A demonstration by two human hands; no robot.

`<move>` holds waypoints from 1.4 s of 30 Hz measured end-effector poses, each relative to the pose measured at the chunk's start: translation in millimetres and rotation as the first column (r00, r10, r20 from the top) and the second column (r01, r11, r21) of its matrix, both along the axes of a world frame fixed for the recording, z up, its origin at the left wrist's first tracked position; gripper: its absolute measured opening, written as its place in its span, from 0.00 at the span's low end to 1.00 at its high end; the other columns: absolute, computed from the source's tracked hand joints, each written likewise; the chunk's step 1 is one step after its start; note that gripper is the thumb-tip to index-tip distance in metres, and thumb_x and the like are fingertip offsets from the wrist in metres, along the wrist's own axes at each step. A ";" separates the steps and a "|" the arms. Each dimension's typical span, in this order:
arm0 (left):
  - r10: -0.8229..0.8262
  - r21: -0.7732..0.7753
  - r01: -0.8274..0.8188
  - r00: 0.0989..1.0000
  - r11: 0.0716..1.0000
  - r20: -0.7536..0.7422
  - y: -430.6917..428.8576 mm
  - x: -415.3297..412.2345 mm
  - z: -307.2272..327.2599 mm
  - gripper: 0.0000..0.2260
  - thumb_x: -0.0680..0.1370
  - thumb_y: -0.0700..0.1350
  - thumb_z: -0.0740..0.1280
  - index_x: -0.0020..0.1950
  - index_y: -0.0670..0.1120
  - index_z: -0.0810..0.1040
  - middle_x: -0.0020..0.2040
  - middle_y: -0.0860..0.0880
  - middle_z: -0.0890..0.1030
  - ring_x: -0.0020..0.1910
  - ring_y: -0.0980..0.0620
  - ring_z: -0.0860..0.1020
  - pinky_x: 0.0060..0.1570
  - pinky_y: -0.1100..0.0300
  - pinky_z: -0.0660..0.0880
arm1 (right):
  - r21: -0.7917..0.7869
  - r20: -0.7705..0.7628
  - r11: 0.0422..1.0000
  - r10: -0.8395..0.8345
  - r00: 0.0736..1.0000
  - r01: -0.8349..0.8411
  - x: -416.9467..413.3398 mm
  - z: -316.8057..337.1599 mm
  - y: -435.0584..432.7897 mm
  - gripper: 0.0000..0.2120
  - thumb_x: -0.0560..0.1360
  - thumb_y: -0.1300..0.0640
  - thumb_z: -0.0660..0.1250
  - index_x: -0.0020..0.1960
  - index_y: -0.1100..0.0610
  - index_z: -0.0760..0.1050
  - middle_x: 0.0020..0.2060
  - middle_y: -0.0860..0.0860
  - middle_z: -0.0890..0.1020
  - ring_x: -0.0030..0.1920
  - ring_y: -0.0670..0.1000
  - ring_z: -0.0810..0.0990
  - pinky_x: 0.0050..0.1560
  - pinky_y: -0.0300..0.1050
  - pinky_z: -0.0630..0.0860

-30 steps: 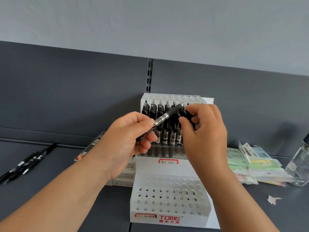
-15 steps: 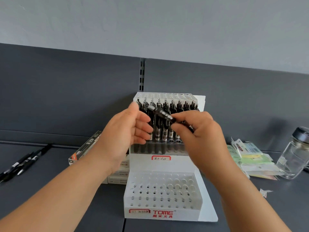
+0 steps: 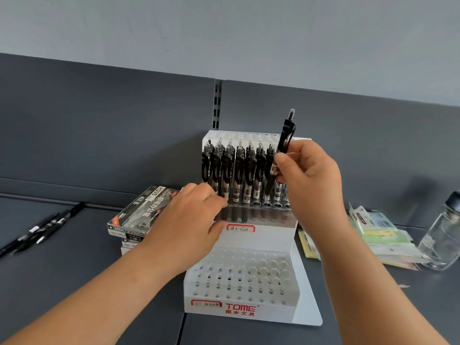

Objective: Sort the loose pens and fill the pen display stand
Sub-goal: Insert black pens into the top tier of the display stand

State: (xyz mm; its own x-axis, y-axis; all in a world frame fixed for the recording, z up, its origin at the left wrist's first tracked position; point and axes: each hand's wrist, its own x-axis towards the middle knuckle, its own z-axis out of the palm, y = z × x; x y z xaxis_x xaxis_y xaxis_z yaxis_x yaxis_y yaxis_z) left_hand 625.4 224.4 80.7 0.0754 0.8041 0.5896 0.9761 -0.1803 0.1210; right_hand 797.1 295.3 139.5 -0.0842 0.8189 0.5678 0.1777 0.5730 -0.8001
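Note:
A white tiered pen display stand (image 3: 239, 307) marked TOME sits on the grey shelf. Its upper tier holds a row of several black pens (image 3: 239, 170); the holes of its lower tier hold nothing. My right hand (image 3: 311, 185) pinches one black pen (image 3: 286, 135) upright, tip down, over the right end of the upper row. My left hand (image 3: 189, 220) rests with loosely curled fingers against the left front of the upper tier, holding nothing. Several loose black pens (image 3: 42, 230) lie on the shelf at far left.
Stacked pen boxes (image 3: 139, 215) stand just left of the stand. A pile of pastel paper packets (image 3: 378, 235) and a glass jar (image 3: 443, 240) lie to the right. A grey back panel rises behind the stand.
My left hand let go of the pen and dropped to the stand's left front. My right hand turned the pen from slanted to upright and raised it over the right end of the row.

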 end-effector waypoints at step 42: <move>0.376 -0.045 -0.374 0.926 0.926 0.043 -100.5 -201.7 4.5 0.19 0.75 0.50 0.69 0.65 0.46 0.75 0.57 0.49 0.75 0.59 0.46 0.70 0.56 0.54 0.69 | 0.348 0.665 0.925 -0.131 0.735 -0.150 -195.9 -52.6 -95.8 0.25 0.72 0.51 0.69 0.66 0.59 0.71 0.64 0.56 0.75 0.64 0.58 0.72 0.65 0.52 0.67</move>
